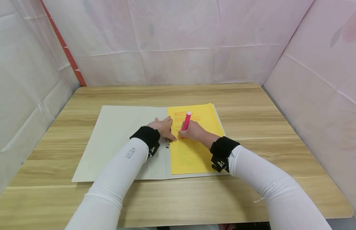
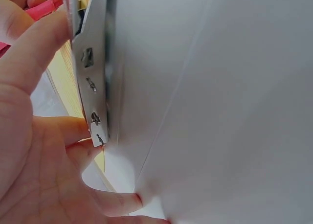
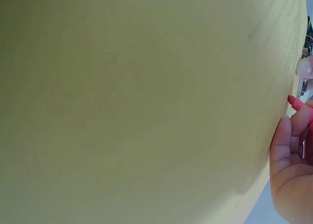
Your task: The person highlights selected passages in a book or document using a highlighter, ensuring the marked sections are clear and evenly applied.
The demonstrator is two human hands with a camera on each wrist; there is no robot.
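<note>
An open pale grey folder (image 1: 117, 140) lies on the wooden table (image 1: 252, 105). A yellow sheet (image 1: 192, 150) with red lines across its top lies on the folder's right half. My right hand (image 1: 193, 131) grips a pink marker (image 1: 186, 120) with its tip down on the sheet. My left hand (image 1: 164, 127) lies flat with straight fingers on the sheet's left edge, beside the metal clip (image 1: 167, 143). The left wrist view shows that clip (image 2: 93, 82) close up next to my fingers (image 2: 34, 57). In the right wrist view the yellow sheet (image 3: 137, 101) fills the frame, with the marker tip (image 3: 295, 102) at the right.
White cloth walls (image 1: 178, 41) close in the table on the left, back and right. Bare wood shows around the folder on all sides.
</note>
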